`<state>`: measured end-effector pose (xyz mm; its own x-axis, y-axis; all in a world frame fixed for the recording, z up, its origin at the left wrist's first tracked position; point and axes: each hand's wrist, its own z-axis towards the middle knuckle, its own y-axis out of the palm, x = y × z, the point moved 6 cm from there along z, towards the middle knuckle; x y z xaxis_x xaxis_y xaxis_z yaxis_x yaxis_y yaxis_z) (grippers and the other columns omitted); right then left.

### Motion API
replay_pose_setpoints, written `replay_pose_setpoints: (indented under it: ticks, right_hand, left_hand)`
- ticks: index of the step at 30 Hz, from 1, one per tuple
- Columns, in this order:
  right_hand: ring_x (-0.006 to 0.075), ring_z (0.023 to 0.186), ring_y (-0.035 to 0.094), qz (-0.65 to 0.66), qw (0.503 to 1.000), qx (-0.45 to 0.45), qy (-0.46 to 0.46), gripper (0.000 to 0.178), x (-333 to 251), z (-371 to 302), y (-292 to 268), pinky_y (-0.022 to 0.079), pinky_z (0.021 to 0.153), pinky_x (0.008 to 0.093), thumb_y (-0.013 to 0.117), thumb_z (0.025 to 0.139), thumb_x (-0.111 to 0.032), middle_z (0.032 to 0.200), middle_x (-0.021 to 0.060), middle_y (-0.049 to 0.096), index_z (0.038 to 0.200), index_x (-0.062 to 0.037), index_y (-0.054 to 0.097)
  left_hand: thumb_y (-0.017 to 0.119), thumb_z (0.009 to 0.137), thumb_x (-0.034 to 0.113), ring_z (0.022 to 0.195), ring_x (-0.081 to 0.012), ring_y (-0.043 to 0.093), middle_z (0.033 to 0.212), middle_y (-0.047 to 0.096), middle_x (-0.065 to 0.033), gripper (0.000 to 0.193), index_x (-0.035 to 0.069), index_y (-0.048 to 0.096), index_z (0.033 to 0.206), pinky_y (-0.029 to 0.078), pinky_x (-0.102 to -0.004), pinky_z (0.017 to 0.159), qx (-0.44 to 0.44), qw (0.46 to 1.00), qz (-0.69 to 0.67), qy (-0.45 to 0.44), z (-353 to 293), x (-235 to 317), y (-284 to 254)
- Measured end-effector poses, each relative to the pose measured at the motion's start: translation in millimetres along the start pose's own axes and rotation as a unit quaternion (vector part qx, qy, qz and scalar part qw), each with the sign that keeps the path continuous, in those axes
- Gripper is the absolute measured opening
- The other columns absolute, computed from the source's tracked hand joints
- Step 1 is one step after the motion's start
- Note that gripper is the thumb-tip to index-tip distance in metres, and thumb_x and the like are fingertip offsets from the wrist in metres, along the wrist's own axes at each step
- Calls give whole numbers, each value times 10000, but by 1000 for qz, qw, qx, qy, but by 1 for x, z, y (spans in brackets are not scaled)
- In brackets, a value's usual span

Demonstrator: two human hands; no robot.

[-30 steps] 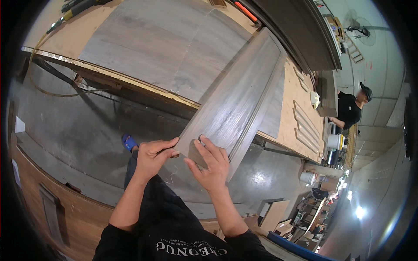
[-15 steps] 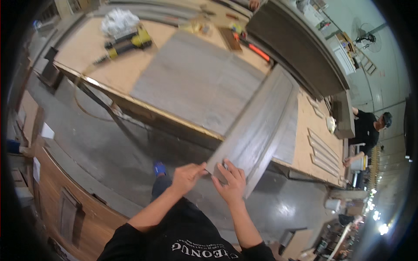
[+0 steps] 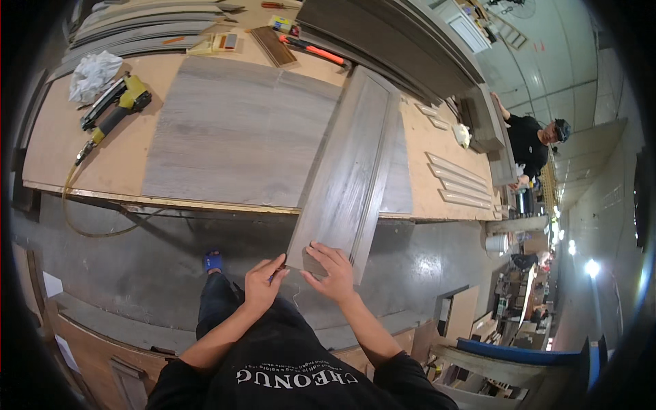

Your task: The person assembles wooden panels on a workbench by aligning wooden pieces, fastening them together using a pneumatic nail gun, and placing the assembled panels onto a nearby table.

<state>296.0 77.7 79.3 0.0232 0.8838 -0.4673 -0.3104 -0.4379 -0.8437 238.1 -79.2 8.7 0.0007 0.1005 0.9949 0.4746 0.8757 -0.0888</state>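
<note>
Where the long grey-brown panel point(image 3: 348, 184) juts past the front edge of the table point(image 3: 55, 164), I have both hands at its near end, while its far part lies over the tabletop, crossing a wide grey board point(image 3: 225, 130). My left hand point(image 3: 262, 283) is curled, thumb and forefinger brought together at the panel's near left corner; I cannot tell whether they pinch the corner itself or some small bit beside it. My right hand point(image 3: 333, 275) is loosely spread, fingertips resting on the panel's face close to the end, clenching nothing. With so much of it overhanging, I judge that leaning hard on this end could tip the far one up, or a sideways push could swing it into the dark boards point(image 3: 383, 48) or the red-handled tool point(image 3: 314, 51) near its far end. Dragging it across the board below might scuff both faces, especially if grit is trapped between them. A sharp edge or splinter at the corner could nick my bare fingertips. Off to the left, the nail gun point(image 3: 126, 102) lies with its hose point(image 3: 89, 232) drooping over the table's edge; a foot caught in that loop could pull the gun down.
</note>
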Motion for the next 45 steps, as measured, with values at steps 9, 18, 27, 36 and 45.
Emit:
replay_pose_setpoints:
  ticks: [9, 18, 27, 36, 45]
  right_hand:
    - [245, 931, 601, 35, 999, 9, -18, 514, 3, -6, 0, 485, 807, 332, 787, 651, -196, 1169, 69, 618, 1129, -86, 635]
    - [259, 943, 584, 61, 998, -13, -22, 511, 11, -14, -1, 478, 832, 331, 767, 676, -212, 1180, 88, 606, 1145, -68, 627]
    - [269, 922, 589, 63, 997, 7, -44, 504, 8, -8, 4, 490, 814, 352, 782, 674, -231, 1167, 88, 618, 1132, -76, 637]
    - [222, 877, 584, -5, 999, -4, -49, 494, 2, -10, 1, 479, 782, 328, 774, 623, -193, 1185, 55, 602, 1104, -176, 662]
    - [211, 867, 578, -43, 999, -27, -11, 467, -4, -6, -2, 486, 773, 327, 776, 601, -179, 1187, 44, 608, 1059, -176, 684]
  left_hand:
    - [658, 786, -14, 699, -216, 611, 828, 625, -124, 288, -5, 652, 1074, 476, -281, 637, 74, 995, 58, 41, -13, 11, 7]
    - [660, 788, -21, 733, -196, 624, 868, 644, -113, 287, -6, 655, 1075, 487, -269, 659, 110, 990, 72, 48, -21, 12, 17]
    - [667, 787, -11, 755, -172, 626, 880, 645, -110, 277, -3, 661, 1064, 490, -262, 656, 140, 985, 84, 61, -19, 9, 12]
    - [647, 788, 49, 849, -267, 634, 904, 657, -114, 216, 50, 672, 1003, 512, -333, 752, -23, 984, 102, 144, 5, 23, -18]
    - [670, 714, 102, 1131, -402, 490, 1237, 510, -187, 596, 135, 492, 1283, 420, -478, 920, 237, 781, 578, 13, 244, 25, -357]
